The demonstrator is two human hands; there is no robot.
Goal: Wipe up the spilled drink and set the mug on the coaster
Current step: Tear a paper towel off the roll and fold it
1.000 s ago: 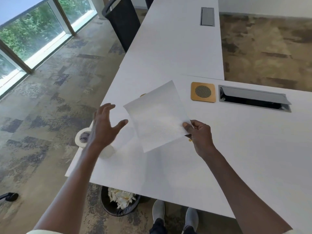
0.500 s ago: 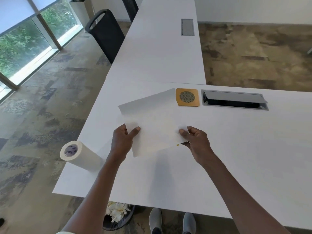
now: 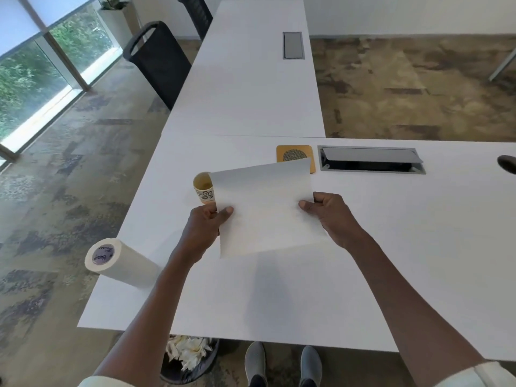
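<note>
I hold a white paper towel sheet stretched above the white table. My left hand pinches its left edge and my right hand pinches its right edge. A yellow paper mug with dark print stands upright behind the sheet's left corner, partly hidden by it. A square tan coaster with a round mesh centre lies further back, its near edge covered by the sheet. The sheet hides the table below it, and no spill shows.
A paper towel roll lies on its side at the table's left front corner. A grey cable box with an open lid sits right of the coaster. Under the table edge stands a bin with crumpled paper. Black chairs stand at the far left.
My left hand came off the roll and took the sheet's left edge. Both hands now hold it flat and more centred. The mug has come into view behind it.
</note>
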